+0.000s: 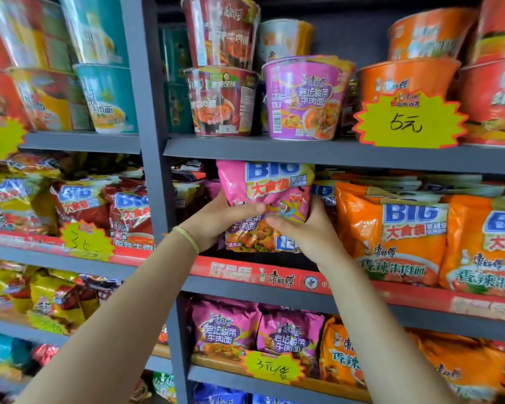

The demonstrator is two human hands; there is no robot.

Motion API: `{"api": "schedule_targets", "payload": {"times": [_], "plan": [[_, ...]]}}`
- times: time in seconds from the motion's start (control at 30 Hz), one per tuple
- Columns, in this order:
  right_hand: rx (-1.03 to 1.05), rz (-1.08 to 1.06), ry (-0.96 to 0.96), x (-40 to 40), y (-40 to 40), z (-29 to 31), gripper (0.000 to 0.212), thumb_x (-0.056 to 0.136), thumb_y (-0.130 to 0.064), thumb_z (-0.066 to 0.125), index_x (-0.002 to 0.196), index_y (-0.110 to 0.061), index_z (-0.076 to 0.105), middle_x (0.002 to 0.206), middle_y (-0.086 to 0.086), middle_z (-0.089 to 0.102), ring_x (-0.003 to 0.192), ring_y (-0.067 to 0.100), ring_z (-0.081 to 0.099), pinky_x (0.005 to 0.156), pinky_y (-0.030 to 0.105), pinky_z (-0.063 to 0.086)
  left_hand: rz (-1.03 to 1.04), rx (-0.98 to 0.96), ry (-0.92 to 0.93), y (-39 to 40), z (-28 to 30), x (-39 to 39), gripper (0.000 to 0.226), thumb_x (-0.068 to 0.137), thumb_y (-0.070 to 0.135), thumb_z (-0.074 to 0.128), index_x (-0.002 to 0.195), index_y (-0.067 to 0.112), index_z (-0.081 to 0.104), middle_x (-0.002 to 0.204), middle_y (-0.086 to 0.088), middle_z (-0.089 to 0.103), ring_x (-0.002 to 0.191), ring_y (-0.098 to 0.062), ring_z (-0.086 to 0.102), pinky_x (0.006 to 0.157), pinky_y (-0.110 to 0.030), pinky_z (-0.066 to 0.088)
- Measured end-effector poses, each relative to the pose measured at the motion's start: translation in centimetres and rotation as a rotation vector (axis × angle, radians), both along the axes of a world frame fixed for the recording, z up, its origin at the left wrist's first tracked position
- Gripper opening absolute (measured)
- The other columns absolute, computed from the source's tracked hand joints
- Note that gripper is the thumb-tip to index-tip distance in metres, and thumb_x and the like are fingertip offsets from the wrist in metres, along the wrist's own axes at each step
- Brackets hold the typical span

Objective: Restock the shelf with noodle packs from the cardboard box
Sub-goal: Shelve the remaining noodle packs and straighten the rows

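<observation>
A pink noodle pack (264, 189) marked BIG stands upright at the front of the middle shelf (274, 277), in the gap left of the orange packs (391, 234). My left hand (216, 220) grips its left side, thumb across the front. My right hand (306, 228) grips its lower right side. Both thumbs meet near the pack's middle. A green band circles my left wrist. The cardboard box is out of view.
Bowl noodles, among them a purple bowl (305, 97), fill the shelf above, with a yellow 5-yuan tag (405, 121). Purple packs (257, 330) and orange packs sit on the shelf below. A grey upright (150, 141) splits off the left bay of red and yellow packs.
</observation>
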State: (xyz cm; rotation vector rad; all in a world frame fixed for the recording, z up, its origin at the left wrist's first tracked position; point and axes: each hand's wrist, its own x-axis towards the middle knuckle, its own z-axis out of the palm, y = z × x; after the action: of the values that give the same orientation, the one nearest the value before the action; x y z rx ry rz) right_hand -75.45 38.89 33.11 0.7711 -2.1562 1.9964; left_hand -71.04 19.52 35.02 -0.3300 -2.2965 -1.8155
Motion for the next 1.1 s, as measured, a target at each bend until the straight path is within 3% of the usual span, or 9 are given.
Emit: {"api": "schedule_targets", "payload": {"times": [0.07,0.17,0.27,0.37,0.47,0.53,0.6,0.77,1.1], "plan": [[0.119,-0.1,0.039,0.1,0.3,-0.6,0.071,0.071,-0.023,0.089,0.126,-0.021,0.044,0.111,-0.008,0.062,0.094,-0.007,0.064,0.076,0.012,0.051,-0.059,-0.036,-0.05,0.3,-1.3,-1.3,0.07,0.078,0.019,0.079,0.141,0.018,0.049,0.13,0.002,0.067,0.121,-0.014,0.062,0.103,-0.031,0.049],[0.353,-0.284,0.047,0.1,0.5,-2.1,0.091,0.073,-0.05,0.082,0.143,-0.019,0.034,0.137,0.003,0.049,0.126,0.019,0.051,0.101,0.039,0.048,-0.006,0.013,-0.072,0.7,-3.6,-2.7,0.076,0.07,0.028,0.089,0.136,0.016,0.053,0.125,0.001,0.07,0.118,-0.016,0.065,0.108,-0.043,0.046],[0.411,-0.46,0.152,1.2,0.6,-2.7,0.093,0.084,-0.039,0.076,0.153,-0.012,0.019,0.148,0.008,0.035,0.138,0.025,0.038,0.111,0.044,0.04,0.06,0.005,-0.071,1.9,-4.2,-3.7,0.09,0.06,0.034,0.095,0.136,0.018,0.049,0.122,0.002,0.071,0.115,-0.015,0.066,0.107,-0.043,0.048],[0.483,-0.688,0.404,2.3,0.7,-2.9,0.096,0.084,-0.036,0.076,0.153,-0.006,0.017,0.15,0.017,0.033,0.14,0.031,0.036,0.111,0.04,0.041,0.056,-0.084,-0.048,3.3,-4.5,-4.8,0.069,0.074,0.021,0.087,0.132,0.021,0.049,0.118,0.005,0.07,0.107,-0.001,0.066,0.095,-0.025,0.053],[0.71,-0.842,0.684,2.1,1.2,-3.5,0.079,0.08,-0.033,0.079,0.144,-0.009,0.039,0.139,0.022,0.046,0.129,0.037,0.047,0.1,0.043,0.048,0.161,-0.236,-0.009,4.7,-4.4,-4.8,0.081,0.069,0.057,0.084,0.134,0.033,0.043,0.122,0.015,0.064,0.112,0.001,0.061,0.099,-0.027,0.051],[0.82,-0.815,0.782,1.9,1.6,-3.4,0.062,0.073,-0.029,0.085,0.125,-0.013,0.057,0.12,0.014,0.055,0.113,0.032,0.054,0.086,0.041,0.052,0.229,-0.458,0.006,5.4,-4.2,-4.7,0.099,0.064,0.076,0.072,0.144,0.03,0.036,0.138,0.004,0.053,0.128,-0.02,0.051,0.11,-0.042,0.042],[0.9,-0.763,0.755,1.9,1.7,-3.2,0.063,0.067,-0.032,0.089,0.12,-0.015,0.059,0.117,0.013,0.055,0.11,0.032,0.053,0.083,0.041,0.051,0.257,-0.607,-0.051,5.8,-4.0,-4.4,0.097,0.076,0.069,0.065,0.151,0.021,0.025,0.148,-0.013,0.038,0.135,-0.035,0.041,0.11,-0.044,0.037],[0.977,-0.681,0.78,1.4,1.6,-3.0,0.113,0.057,-0.055,0.087,0.151,-0.019,0.036,0.157,0.025,0.026,0.147,0.043,0.021,0.116,0.057,0.027,0.123,-0.444,-0.073,5.9,-3.3,-3.8,0.051,0.098,0.054,0.047,0.142,0.031,0.034,0.127,0.012,0.051,0.121,-0.008,0.046,0.097,-0.023,0.033],[1.029,-0.564,0.76,-2.0,1.3,-3.0,0.13,0.059,-0.082,0.068,0.159,-0.029,0.003,0.165,0.019,0.0,0.152,0.037,-0.001,0.122,0.051,0.0,0.161,-0.401,-0.136,7.0,-3.4,-5.1,0.068,0.097,0.064,0.037,0.154,0.029,0.025,0.134,0.004,0.052,0.128,-0.022,0.049,0.096,-0.028,0.032]]}}
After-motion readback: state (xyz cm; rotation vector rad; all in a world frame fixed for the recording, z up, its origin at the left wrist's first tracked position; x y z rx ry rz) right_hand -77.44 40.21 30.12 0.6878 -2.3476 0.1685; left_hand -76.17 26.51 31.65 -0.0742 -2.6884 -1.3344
